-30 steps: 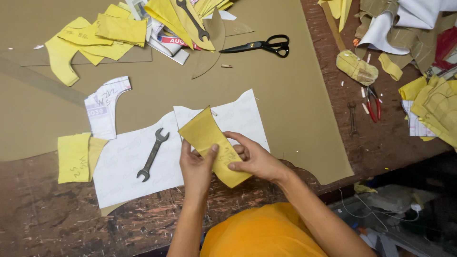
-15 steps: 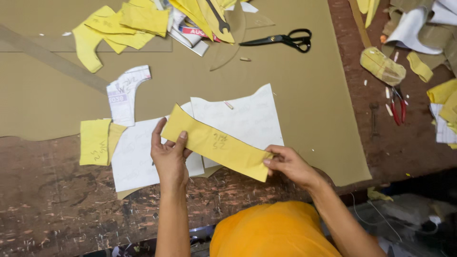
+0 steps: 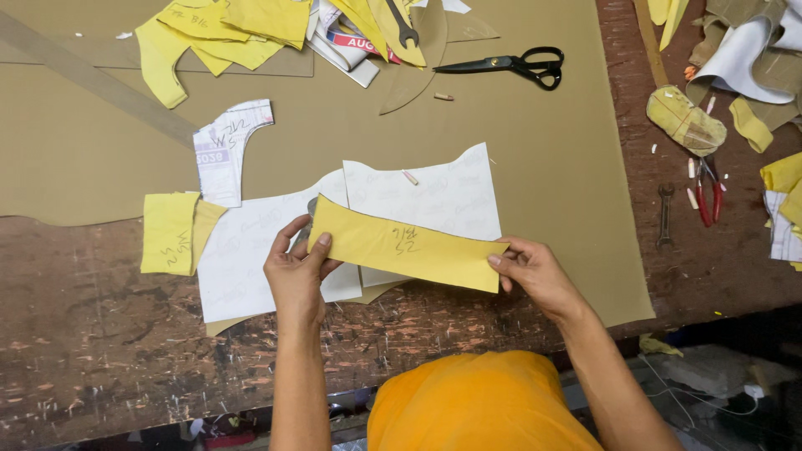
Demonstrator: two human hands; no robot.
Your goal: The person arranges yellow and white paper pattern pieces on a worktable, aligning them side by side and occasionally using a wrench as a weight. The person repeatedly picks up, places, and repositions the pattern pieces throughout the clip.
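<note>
A long curved yellow pattern strip [image 3: 401, 246] with handwriting on it is stretched flat between both hands. My left hand [image 3: 294, 269] pinches its left end, my right hand [image 3: 531, 269] pinches its right end. The strip hovers just above two white paper pattern pieces [image 3: 434, 196] lying on a tan sheet [image 3: 518, 142] that covers the worn wooden table [image 3: 100, 334]. A wrench under the strip is almost hidden; only its tip shows by my left thumb.
Black scissors [image 3: 510, 64] lie at the top centre. Yellow pattern pieces [image 3: 213, 33] are heaped at the top left, a small yellow piece [image 3: 170, 232] and a printed white piece [image 3: 224, 150] at left. A small spanner [image 3: 665, 213], red pliers [image 3: 708, 192] and scraps lie right.
The yellow strip, folded a second ago, has been opened out to full length. My hands moved apart along it, and it now covers the wrench on the white paper.
</note>
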